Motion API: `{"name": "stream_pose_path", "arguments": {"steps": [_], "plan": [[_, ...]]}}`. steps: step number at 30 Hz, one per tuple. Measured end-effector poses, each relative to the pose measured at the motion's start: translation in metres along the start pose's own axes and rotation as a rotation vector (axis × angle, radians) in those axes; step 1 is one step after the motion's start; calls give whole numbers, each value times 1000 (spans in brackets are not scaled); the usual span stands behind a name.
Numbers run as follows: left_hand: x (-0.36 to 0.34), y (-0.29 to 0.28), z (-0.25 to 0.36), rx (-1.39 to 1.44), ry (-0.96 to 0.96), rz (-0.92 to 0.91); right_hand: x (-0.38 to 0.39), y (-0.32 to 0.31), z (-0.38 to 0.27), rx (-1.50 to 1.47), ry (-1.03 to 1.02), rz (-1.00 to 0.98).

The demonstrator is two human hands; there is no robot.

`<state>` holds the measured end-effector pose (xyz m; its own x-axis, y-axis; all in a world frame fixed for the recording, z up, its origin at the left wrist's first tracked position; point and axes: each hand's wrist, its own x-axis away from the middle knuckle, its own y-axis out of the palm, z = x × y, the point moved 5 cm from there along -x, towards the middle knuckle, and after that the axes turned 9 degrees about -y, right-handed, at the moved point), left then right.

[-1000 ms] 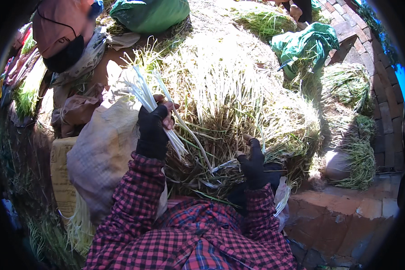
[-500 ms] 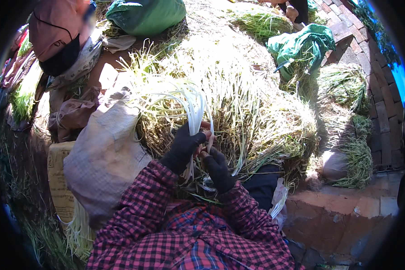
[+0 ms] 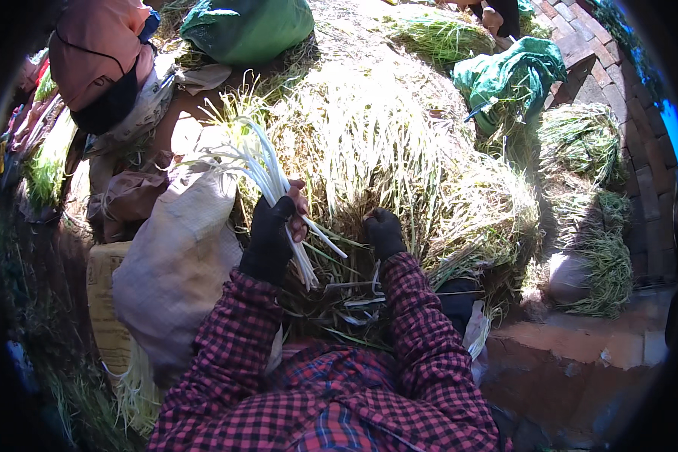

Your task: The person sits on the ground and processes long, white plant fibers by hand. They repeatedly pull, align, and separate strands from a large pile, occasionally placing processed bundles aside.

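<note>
My left hand (image 3: 273, 235), in a dark fingerless glove, is closed round a bundle of long white stalks (image 3: 267, 169). Their thin ends fan out to the upper left, and the cut-looking ends stick out below the fist. One white stalk slants off toward the right. To the right, my right hand (image 3: 385, 233), gloved the same way, rests at the near edge of a big heap of pale green and yellow stalks (image 3: 392, 143). Its fingers are curled in against the heap; what they hold, if anything, is hidden. Loose leaf scraps (image 3: 354, 297) lie between my forearms.
A pale woven sack (image 3: 177, 264) leans at my left over a yellow carton (image 3: 107, 301). Beyond are a green sack (image 3: 248, 30) and a person in a pinkish head covering (image 3: 102, 53). At right lie a green net bag (image 3: 512, 79), bundles of stalks (image 3: 580, 143) and a brick ledge (image 3: 565, 343).
My hands, which were together at the bundle, have parted. The left has moved slightly left with the stalks, tilting them leftward. My right has moved right and forward to the heap.
</note>
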<state>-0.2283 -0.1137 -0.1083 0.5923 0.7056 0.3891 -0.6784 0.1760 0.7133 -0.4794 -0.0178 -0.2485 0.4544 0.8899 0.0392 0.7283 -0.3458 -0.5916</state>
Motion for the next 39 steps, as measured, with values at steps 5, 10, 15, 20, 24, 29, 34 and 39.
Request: {"name": "stream_pose_path", "arguments": {"steps": [5,10,15,20,24,29,34,39], "plan": [[-7,-14,3,0,116,32,11,-5,-33,104,11,45],[-5,-4,-6,157,7,-76,18,-14,-48,-252,233,-84],[-2,-13,-2,331,-100,-149,58,-64,-130,-536,-41,-22],[5,7,-6,164,-143,62,94,-27,-93,-610,54,-186],[3,-8,-21,10,-122,157,109,-12,-136,-555,65,-223],[-4,-1,-64,-376,-281,53,113,-6,-135,-318,-96,-279],[-7,-6,-71,-424,-223,33,106,-5,-147,-671,249,-166],[-3,11,-62,-412,-224,2,100,9,-104,-816,271,-268]]}}
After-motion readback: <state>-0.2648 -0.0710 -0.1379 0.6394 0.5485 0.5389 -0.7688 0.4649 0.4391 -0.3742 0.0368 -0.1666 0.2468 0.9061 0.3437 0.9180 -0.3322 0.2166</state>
